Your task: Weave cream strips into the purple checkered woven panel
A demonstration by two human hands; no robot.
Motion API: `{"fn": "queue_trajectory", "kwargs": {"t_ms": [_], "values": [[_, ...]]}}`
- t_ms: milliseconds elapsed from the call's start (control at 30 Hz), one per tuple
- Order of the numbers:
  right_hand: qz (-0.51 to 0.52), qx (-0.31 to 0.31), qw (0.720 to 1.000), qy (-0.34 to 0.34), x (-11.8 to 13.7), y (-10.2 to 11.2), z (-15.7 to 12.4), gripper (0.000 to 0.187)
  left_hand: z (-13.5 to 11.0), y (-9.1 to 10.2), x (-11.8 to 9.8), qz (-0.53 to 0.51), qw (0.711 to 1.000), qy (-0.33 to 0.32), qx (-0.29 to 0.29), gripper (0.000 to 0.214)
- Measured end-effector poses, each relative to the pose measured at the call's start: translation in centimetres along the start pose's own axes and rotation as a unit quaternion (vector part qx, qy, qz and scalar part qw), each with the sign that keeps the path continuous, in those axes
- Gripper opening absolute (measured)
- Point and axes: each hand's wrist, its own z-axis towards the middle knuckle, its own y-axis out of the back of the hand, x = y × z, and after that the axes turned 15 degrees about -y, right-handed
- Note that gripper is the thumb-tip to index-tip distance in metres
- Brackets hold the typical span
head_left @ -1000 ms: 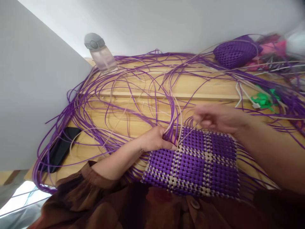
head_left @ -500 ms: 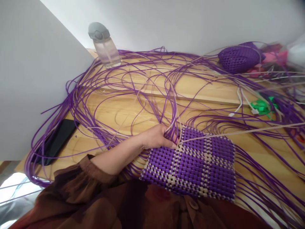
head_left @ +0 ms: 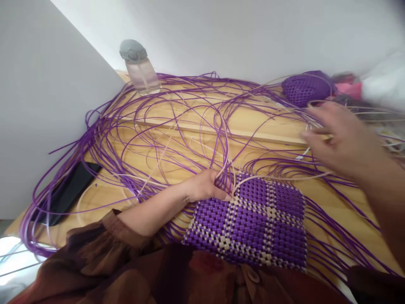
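My left hand [head_left: 207, 185] is closed on the upper left edge of a purple and beige woven panel [head_left: 253, 219], its thumb on top. Several purple and beige strands rise out of that grip. A beige strand [head_left: 278, 178] arcs from near the thumb rightward over the panel. My right hand [head_left: 338, 139] is raised above the table, right of the panel and blurred by motion. Its thumb and forefinger stand apart, with no strand visible between them; the other fingers are partly hidden. Another beige strand curves close to its fingertips.
Long purple strands [head_left: 95, 139] spread across the wooden table [head_left: 272, 120]. A bottle with a grey lid [head_left: 139, 67] stands at the back left. The dark flat object [head_left: 69, 192] lies at the left edge. At the back right are a purple woven piece [head_left: 306, 88] and a pink item [head_left: 348, 86].
My right hand has come into view from the right. The beige strand, stretched nearly straight before, now bends in a slack arc. My left hand keeps its grip on the panel.
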Motion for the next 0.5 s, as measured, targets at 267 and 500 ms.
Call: {"fn": "queue_trajectory", "kwargs": {"t_ms": [267, 500], "values": [[0.172, 0.212, 0.951, 0.149, 9.8, -5.7, -7.8, 0.025, -0.1, -0.1, -0.3, -0.007, 1.0, 0.01, -0.012, 0.022], [0.205, 0.261, 0.943, 0.009, 7.3, -6.2, -6.0, 0.021, -0.2, -0.1, -0.3, -0.015, 1.0, 0.001, -0.016, 0.027]]}}
